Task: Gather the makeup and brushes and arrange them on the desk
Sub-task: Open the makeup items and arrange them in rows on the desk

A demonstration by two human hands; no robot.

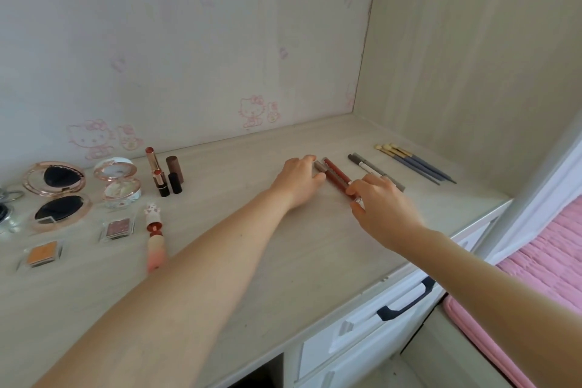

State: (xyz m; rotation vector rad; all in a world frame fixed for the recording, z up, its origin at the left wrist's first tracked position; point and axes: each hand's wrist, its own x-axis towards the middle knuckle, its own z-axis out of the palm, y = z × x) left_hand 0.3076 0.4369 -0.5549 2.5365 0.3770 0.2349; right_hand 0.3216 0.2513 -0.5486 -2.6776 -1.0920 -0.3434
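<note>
Two reddish-brown lip pencils (336, 176) lie side by side on the pale wooden desk (283, 249). My left hand (299, 181) touches their far ends with its fingertips. My right hand (382, 209) pinches their near ends. To the right lie two grey pencils (367, 165) and three blue-handled brushes (415, 164). At the left stand open lipsticks (157, 172) with dark caps (174, 176), two open compacts (55, 192) (118, 183), two small eyeshadow pans (118, 228) (41, 253) and a pink figure-shaped lipstick (155, 236).
A wall with pink cat stickers (252, 110) backs the desk, and a side panel (472, 57) closes it on the right. White drawers with a dark handle (406, 301) sit under the front edge. A pink bed cover (551, 258) lies at the right.
</note>
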